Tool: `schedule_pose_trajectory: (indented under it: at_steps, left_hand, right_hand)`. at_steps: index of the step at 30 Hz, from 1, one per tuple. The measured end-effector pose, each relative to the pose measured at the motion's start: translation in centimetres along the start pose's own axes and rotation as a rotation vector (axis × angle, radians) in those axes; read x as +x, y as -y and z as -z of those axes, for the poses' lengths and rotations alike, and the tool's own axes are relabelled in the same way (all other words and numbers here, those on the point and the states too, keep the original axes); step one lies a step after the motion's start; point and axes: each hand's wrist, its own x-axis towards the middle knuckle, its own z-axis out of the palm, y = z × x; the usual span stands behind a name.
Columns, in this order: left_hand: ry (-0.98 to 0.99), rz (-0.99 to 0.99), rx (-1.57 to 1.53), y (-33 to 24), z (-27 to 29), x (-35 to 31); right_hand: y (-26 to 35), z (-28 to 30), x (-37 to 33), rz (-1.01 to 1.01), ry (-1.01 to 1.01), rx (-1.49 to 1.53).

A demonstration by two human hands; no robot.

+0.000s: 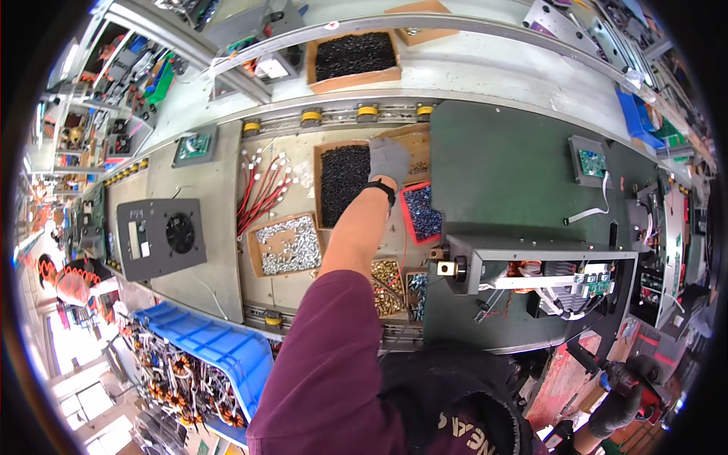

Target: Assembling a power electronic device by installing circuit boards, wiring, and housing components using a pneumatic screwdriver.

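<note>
My left hand (pixel 389 159), in a grey glove, reaches to the right edge of a cardboard box of small black screws (pixel 343 182). Its fingers point down and away, so their grip is hidden. Just beyond it lies another cardboard box with a few brass-coloured pieces (pixel 418 167). A red tray of dark blue screws (pixel 423 214) sits to the right of my wrist. At the lower right, my right hand (pixel 618 409), in a dark glove, is closed around a red and black power drill (pixel 644 396). An open grey metal chassis (pixel 546 265) with wiring and boards stands on the green mat.
Silver screws (pixel 288 246) fill a box left of my forearm, beside red cables (pixel 262 189). A grey fan panel (pixel 161 237) lies farther left. A blue crate (pixel 205 341) holds wired coils. A circuit board unit (pixel 591 161) rests on the green mat (pixel 500 167).
</note>
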Motion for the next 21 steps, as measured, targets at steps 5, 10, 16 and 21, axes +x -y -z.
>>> schedule_pose_trajectory:
  at_steps: [5,10,16,21]
  left_hand:
    - [0.011,-0.016,-0.061,0.6,1.3,-0.6]
    - [-0.499,0.274,-1.034,1.1,5.6,-9.4]
    - [0.117,0.197,-1.88,-5.1,12.0,-28.6]
    - [0.446,0.018,-2.211,-12.0,15.3,-32.8]
  right_hand:
    - [0.8,-2.8,0.3,0.108,0.062,0.077]
    - [2.8,-11.6,1.5,0.208,0.071,0.112]
    - [3.5,-18.7,2.2,0.366,0.557,0.441]
    - [3.8,-18.9,-0.4,0.234,0.613,0.465]
